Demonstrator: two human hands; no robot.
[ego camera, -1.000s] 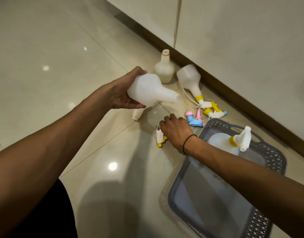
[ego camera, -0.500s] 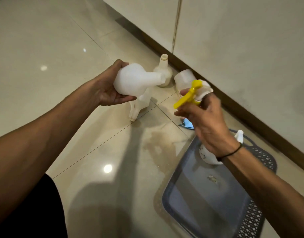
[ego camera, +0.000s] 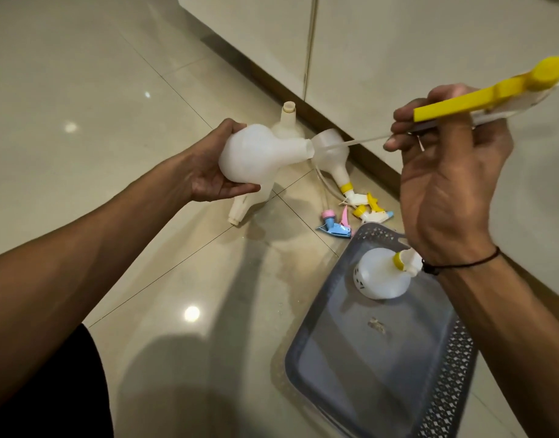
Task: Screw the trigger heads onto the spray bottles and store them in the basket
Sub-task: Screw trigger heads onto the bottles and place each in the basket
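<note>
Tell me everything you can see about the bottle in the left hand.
The bottle is white, translucent plastic with a round bulbous body tapering to a narrow open neck, and has no trigger head on it. The left hand grips its body from behind and below, holding it on its side above the floor, neck pointing right. The thin dip tube of the trigger head held in the right hand reaches its mouth.

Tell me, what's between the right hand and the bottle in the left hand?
Only the thin dip tube, running from the right hand toward the bottle mouth, in the head view.
</note>
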